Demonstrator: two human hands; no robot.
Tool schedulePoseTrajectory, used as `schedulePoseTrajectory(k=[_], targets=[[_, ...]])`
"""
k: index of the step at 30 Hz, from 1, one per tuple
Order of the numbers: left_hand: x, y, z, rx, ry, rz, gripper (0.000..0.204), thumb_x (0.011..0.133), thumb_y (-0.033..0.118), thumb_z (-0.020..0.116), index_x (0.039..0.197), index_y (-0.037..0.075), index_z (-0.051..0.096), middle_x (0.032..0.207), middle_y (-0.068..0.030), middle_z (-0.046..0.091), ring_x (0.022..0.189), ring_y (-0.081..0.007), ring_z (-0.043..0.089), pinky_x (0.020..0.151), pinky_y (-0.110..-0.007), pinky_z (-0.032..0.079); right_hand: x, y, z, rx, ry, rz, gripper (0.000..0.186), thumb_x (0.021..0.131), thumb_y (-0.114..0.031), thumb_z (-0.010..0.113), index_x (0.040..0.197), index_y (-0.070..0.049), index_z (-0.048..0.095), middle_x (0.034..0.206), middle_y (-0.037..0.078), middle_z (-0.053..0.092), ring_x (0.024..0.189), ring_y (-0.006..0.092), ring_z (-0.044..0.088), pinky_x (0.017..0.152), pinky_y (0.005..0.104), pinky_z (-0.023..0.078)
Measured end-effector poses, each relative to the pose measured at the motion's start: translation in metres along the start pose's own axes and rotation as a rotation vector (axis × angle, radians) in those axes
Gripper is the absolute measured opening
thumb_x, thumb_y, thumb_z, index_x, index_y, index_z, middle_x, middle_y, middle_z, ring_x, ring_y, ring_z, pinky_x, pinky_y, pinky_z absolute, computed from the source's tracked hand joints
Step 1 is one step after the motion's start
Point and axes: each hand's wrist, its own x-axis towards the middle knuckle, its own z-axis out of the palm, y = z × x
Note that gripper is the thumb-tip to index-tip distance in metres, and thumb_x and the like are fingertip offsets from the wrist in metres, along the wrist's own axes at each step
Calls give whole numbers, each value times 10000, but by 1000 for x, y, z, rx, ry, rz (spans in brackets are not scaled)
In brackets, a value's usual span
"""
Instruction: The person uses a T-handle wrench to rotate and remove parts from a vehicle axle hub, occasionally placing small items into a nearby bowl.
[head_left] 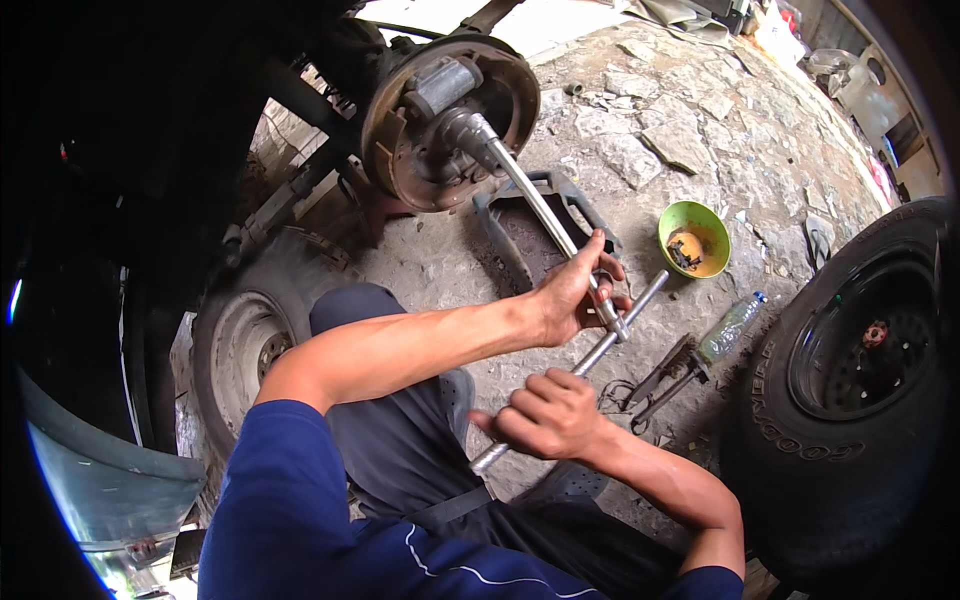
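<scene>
A long steel extension bar (530, 195) slants down from the hub (470, 135) of a rusty brake backing plate (520, 95) to a sliding T-handle (651, 292). My left hand (572, 298) is closed around the bar just above the T-handle's head, its thumb pointing up along it. Lower down, my right hand (548, 415) grips the near half of the T-handle, with its end sticking out below the fist. At the hub the bar's far end meets a socket-like fitting; the exact joint is too small to make out.
Beneath the hub lies a cut-open dark plastic container (490, 215). A green bowl (717, 222) holds orange liquid and dark parts. A plastic bottle (730, 330) and dark tools (665, 385) lie nearby. Large tyres stand at right (790, 480) and left (215, 325). Broken paving (680, 140) covers the ground.
</scene>
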Motion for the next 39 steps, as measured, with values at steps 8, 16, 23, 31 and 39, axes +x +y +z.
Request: schedulePoseTrajectory(k=[8, 16, 23, 31, 39], targets=[[-16, 3, -12, 10, -56, -37, 589, 911, 651, 350, 864, 102, 559, 517, 29, 393, 569, -154, 536, 590, -297, 482, -9, 32, -4, -182, 106, 43, 278, 733, -307, 740, 859, -84, 631, 914, 77, 618, 955, 262, 570, 912, 476, 394], [-39, 4, -21, 8, -21, 1, 577, 889, 694, 329, 938, 160, 540, 723, 21, 472, 641, -112, 509, 550, -246, 453, -7, 38, -10, -226, 43, 395, 662, 732, -511, 703, 1205, -84, 522, 1213, 157, 492, 1161, 326, 482, 1009, 509, 341], [-49, 5, -11, 138, -4, 76, 728, 850, 752, 304, 1127, 134, 572, 800, -10, 471, 759, -141, 528, 677, -321, 481, -1, 46, -17, 302, 133, 895, 607, 832, -395, 669, 1251, -11, 456, 1154, 244, 448, 1017, 382, 537, 718, 439, 517], [-42, 15, -34, 582, 129, 330, 791, 866, 695, 418, 1279, 31, 537, 817, 13, 540, 715, -75, 440, 606, -236, 359, 23, 62, -32, 1170, 0, 1297, 380, 924, -193, 567, 1218, 45, 528, 778, 27, 522, 546, 80, 456, 468, 236, 381], [-57, 50, -28, 453, 69, 389, 677, 910, 608, 428, 1248, 30, 523, 1023, -11, 597, 870, -87, 507, 748, -269, 409, 42, 70, -29, 1578, 263, 1428, 293, 917, -216, 515, 1111, 1, 551, 738, 10, 435, 527, 78, 353, 496, 228, 341]])
